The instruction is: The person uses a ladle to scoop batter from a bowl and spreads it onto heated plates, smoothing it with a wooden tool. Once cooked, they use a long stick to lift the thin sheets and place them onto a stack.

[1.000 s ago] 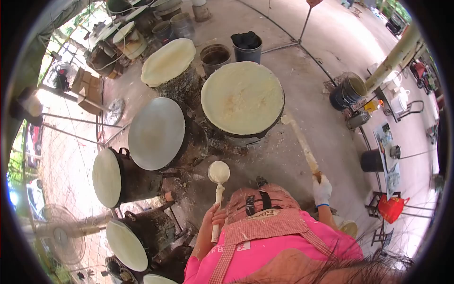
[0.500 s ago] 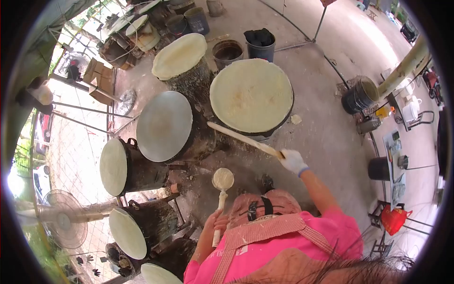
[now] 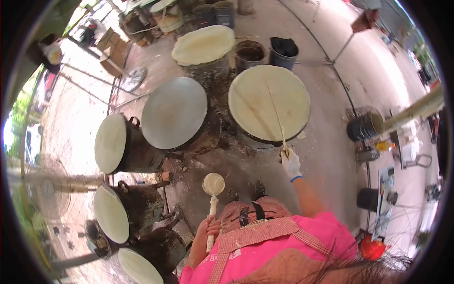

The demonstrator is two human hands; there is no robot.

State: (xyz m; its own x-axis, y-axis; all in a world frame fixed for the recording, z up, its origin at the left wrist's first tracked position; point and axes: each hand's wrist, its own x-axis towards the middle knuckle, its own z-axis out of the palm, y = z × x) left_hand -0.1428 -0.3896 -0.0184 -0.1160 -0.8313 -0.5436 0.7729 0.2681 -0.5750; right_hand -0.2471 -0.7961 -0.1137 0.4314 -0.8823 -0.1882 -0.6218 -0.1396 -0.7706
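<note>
My left hand (image 3: 208, 228), bare, is wrapped round the pale handle of a ladle (image 3: 213, 184) whose round bowl holds cream-coloured batter. In a white glove, my right hand (image 3: 290, 163) grips a long thin wooden stick (image 3: 275, 110). The stick reaches over a large round griddle covered by a pale sheet of batter (image 3: 250, 92) and casts a shadow there. To the left, a bare grey griddle (image 3: 172, 113) has no batter on it. Behind it, another griddle carries a pale sheet (image 3: 204, 45) with an uneven edge.
More batter-covered griddles (image 3: 110, 142) line the left side on dark drum stoves. Behind the large griddle are a brown bucket (image 3: 249, 53) and a bucket with black contents (image 3: 283, 49). A dark bucket (image 3: 364, 126) hangs near a pole at right. A fan (image 3: 46, 187) stands at left.
My right hand has swung the stick from the griddle's near left edge to over the batter sheet, pointing away from me. The view has shifted; my left hand still holds the ladle.
</note>
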